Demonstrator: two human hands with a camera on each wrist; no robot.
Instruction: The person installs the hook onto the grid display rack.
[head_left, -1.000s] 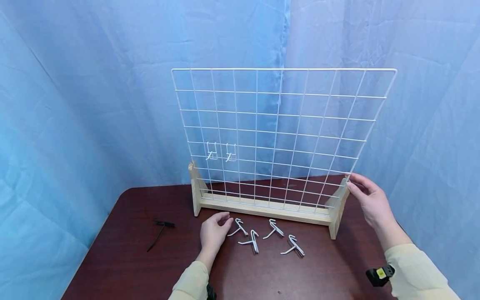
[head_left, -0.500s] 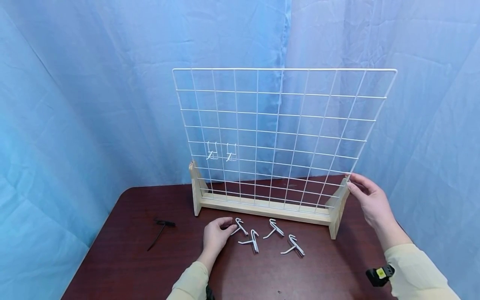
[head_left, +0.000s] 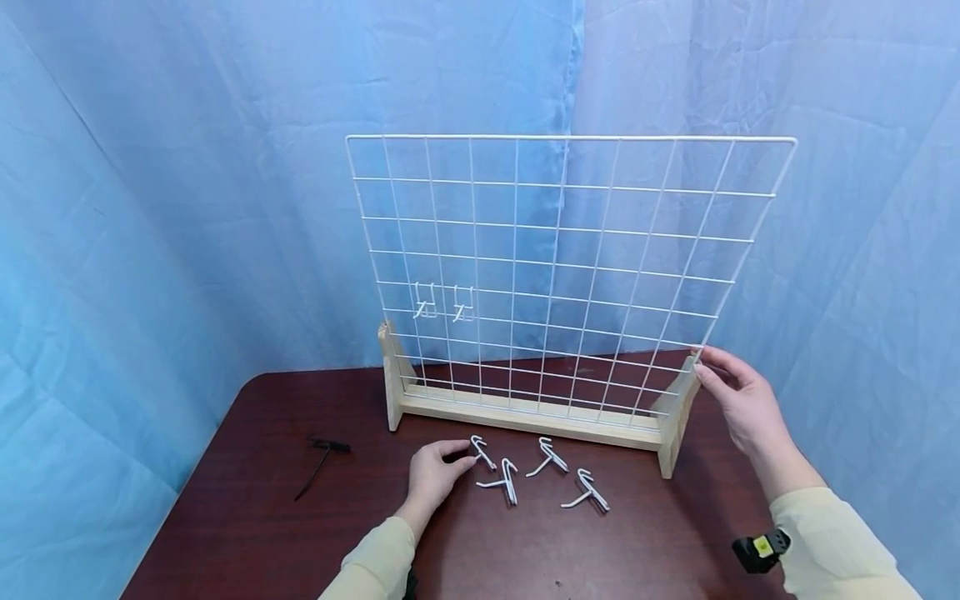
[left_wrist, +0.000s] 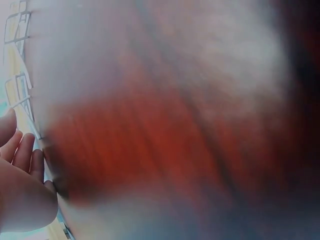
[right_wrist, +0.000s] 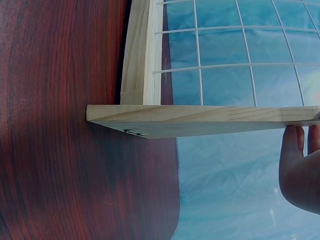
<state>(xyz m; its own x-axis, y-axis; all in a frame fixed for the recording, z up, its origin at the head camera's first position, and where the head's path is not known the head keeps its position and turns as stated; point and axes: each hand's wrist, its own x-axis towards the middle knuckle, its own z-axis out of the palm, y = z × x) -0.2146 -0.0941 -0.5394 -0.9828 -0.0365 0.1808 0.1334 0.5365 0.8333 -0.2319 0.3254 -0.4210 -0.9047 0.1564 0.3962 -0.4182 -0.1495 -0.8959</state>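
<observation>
A white wire grid panel [head_left: 555,225] stands upright in a wooden base [head_left: 525,412] with two side uprights. My right hand [head_left: 738,400] holds the top of the right upright [right_wrist: 200,117], thumb in front and fingers behind, beside the grid's edge. My left hand [head_left: 433,477] is low over the table, thumb and index fingertips right at the leftmost loose white wire hook [head_left: 483,454], hiding its prong; I cannot tell whether they pinch it. Further loose hooks [head_left: 508,482] lie to its right. Two matching hooks [head_left: 425,302] hang on the grid's left part.
A black-handled hex key [head_left: 322,462] lies on the dark red-brown table [head_left: 247,525] at the left. Blue curtains [head_left: 187,208] hang behind and at both sides. Screw heads [right_wrist: 135,132] show on the upright's outer face.
My left hand has moved to the right and slightly down, up to the leftmost loose hook, with its fingertips now covering the prong. My right hand stays on the upright.
</observation>
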